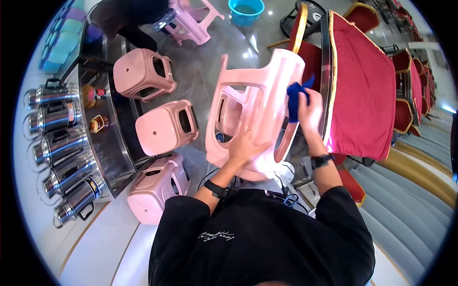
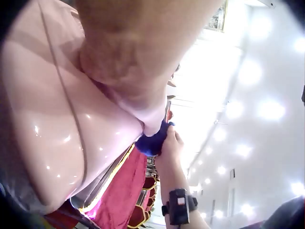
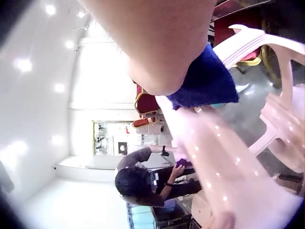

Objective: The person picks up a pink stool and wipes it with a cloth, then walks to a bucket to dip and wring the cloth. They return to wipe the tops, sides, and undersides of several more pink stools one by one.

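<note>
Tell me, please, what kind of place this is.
Probably a restaurant or banquet hall: there is a red tablecloth, red chairs with gold trim, and a row of metal flasks.

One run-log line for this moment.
left hand: rests on pink stool | right hand: holds blue cloth at stool's edge | also in view: red tablecloth, blue basin

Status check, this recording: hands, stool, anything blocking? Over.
Left hand resting on pink stool. Right hand gripping blue cloth at stool's edge. Red-covered table close on right; no obstruction visible.
</note>
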Demonstrator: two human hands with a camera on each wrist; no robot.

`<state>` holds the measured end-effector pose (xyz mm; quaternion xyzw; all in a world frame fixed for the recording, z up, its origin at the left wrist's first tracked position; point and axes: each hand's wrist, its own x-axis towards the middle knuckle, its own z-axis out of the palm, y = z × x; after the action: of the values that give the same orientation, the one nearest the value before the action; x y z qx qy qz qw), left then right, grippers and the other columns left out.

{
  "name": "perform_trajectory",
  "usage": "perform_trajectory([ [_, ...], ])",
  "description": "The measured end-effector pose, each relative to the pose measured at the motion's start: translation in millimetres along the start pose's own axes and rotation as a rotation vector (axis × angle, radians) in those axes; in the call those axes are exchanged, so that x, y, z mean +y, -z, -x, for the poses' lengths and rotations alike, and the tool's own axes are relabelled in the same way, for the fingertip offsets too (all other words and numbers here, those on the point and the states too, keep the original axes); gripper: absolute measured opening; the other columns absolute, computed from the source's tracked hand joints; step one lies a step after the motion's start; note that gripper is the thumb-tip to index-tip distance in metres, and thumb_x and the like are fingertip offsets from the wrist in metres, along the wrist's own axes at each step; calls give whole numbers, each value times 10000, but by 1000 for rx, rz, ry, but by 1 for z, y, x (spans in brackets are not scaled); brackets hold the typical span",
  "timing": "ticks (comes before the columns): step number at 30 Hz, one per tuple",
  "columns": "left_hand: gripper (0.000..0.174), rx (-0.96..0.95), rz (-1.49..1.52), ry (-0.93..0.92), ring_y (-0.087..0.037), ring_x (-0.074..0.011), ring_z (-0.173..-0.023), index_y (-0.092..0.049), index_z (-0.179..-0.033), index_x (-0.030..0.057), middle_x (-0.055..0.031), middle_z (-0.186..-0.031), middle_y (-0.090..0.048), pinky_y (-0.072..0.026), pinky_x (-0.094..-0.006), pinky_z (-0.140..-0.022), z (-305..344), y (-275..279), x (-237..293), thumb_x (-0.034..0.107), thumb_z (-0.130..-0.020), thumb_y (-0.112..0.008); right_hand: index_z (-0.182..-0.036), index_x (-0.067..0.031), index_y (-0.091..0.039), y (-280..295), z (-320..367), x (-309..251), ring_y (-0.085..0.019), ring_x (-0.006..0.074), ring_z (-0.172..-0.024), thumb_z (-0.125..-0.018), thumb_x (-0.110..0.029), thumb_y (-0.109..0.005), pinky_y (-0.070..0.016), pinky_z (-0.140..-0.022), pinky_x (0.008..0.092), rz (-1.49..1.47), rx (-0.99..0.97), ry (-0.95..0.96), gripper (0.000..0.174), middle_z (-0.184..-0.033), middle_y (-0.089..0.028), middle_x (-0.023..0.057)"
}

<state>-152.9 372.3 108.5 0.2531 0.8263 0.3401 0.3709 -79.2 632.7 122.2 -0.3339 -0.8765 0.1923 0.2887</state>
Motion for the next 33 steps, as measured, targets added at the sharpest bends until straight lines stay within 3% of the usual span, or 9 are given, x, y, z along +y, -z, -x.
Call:
perform_trajectory([
  [2, 635, -72, -1, 25, -736, -348, -823, -707, -995, -8, -196, -904, -751, -566, -427, -743, -5, -6, -19, 572, -761, -818, -1137, -10, -648, -24, 0, -9, -629, 401, -1038, -887, -193, -762, -497, -946, 459, -9, -13, 43, 331, -1096, -645, 205],
  [5, 461, -70, 539, 41, -736, -200, -836, -709, -1078, -18, -115, -970, -768, -570, -337, -754, -5, -6, -61, 342, -829, -852, -1138, -46, -663, -41, -1, 12, -625, 404, -1009, -925, -245, -717, -493, -928, 493, 101, -98, 149, 296, -1046, -662, 189],
  [8, 356, -100, 753, 102, -689, -107, -858, -699, -1145, -28, -56, -1015, -750, -560, -284, -774, -4, 8, -91, 172, -877, -821, -1115, -56, -673, -53, 21, 93, -628, 418, -1020, -990, -334, -604, -497, -903, 519, 120, -146, -258, 312, -1068, -665, 219],
  [11, 345, -113, 711, 69, -683, -120, -862, -699, -1135, -29, -55, -1002, -742, -559, -283, -779, 5, 10, -104, 193, -894, -808, -1056, -30, -644, -79, 55, 130, -648, 435, -963, -988, -300, -566, -516, -848, 543, 195, -279, -481, 290, -1006, -678, 223],
  [14, 360, -102, 691, 88, -681, -119, -886, -689, -1142, -37, -63, -1009, -739, -554, -285, -787, 11, 0, -111, 196, -894, -805, -1016, -24, -627, -74, 35, 22, -654, 422, -923, -979, -265, -581, -516, -807, 552, 115, -46, -351, 249, -973, -677, 210],
  [19, 364, -28, 766, -3, -672, -120, -861, -679, -1136, -43, -73, -1000, -730, -546, -285, -767, 13, -3, -103, 218, -902, -772, -1054, -47, -676, -48, 4, -68, -652, 350, -937, -902, -281, -720, -533, -828, 452, -95, -135, -26, 282, -976, -676, 158],
  [25, 369, -91, 831, 58, -648, -108, -816, -661, -1117, -47, -50, -955, -709, -530, -272, -730, 1, -3, -130, 254, -912, -720, -1075, -48, -667, -24, 42, 66, -667, 383, -939, -930, -263, -713, -532, -829, 466, 194, 121, -260, 263, -961, -687, 181],
  [28, 361, -210, 792, 58, -636, -94, -777, -666, -1109, -35, -32, -920, -704, -522, -263, -693, -15, -19, -157, 234, -885, -756, -1144, -45, -623, -18, 62, 106, -687, 412, -956, -959, -362, -680, -541, -843, 467, 72, -3, -578, 372, -1020, -707, 222],
  [33, 351, -257, 460, 48, -632, -92, -746, -706, -1018, -18, -16, -873, -701, -521, -282, -673, -25, -19, -195, 289, -862, -777, -1152, -28, -685, -36, 55, 58, -670, 377, -1043, -888, -311, -746, -532, -909, 445, 53, -46, -375, 392, -1088, -702, 191],
])
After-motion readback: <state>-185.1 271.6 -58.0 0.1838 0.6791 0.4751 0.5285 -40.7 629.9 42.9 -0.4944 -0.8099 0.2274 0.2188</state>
